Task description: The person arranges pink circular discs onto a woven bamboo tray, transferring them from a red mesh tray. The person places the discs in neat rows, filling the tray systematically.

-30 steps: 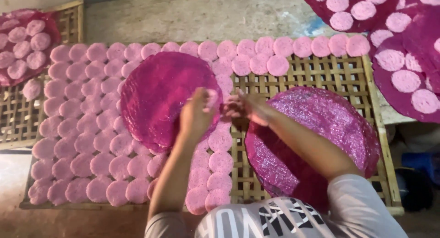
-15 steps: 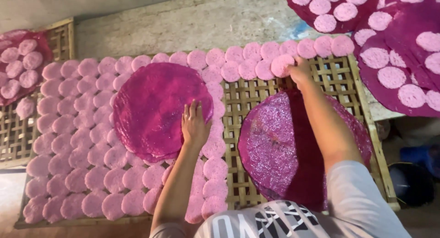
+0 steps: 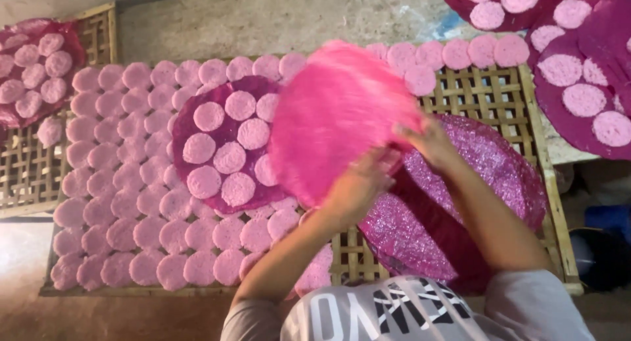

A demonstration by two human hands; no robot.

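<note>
My left hand (image 3: 358, 183) and my right hand (image 3: 430, 140) both grip the lower right edge of a big round pink tray (image 3: 332, 114). It is lifted off the rack, tilted and blurred. Left of it a round purple tray (image 3: 190, 114) lies on the rack with several pale pink discs (image 3: 229, 157) on it. Under my right forearm sits a stack of glittery purple round trays (image 3: 480, 177). Many more pink discs (image 3: 118, 183) lie in rows on the bamboo rack (image 3: 490, 94).
A second bamboo rack (image 3: 26, 173) stands at the left, with a purple tray of discs (image 3: 39, 71) on it. More purple trays with discs (image 3: 585, 98) lie at the upper right. A dark bucket (image 3: 595, 255) is at the right edge, and a concrete floor (image 3: 263, 25) lies beyond.
My right hand came back from the far row of discs. Both hands now lift a pink tray, and the purple tray on the rack shows discs on it.
</note>
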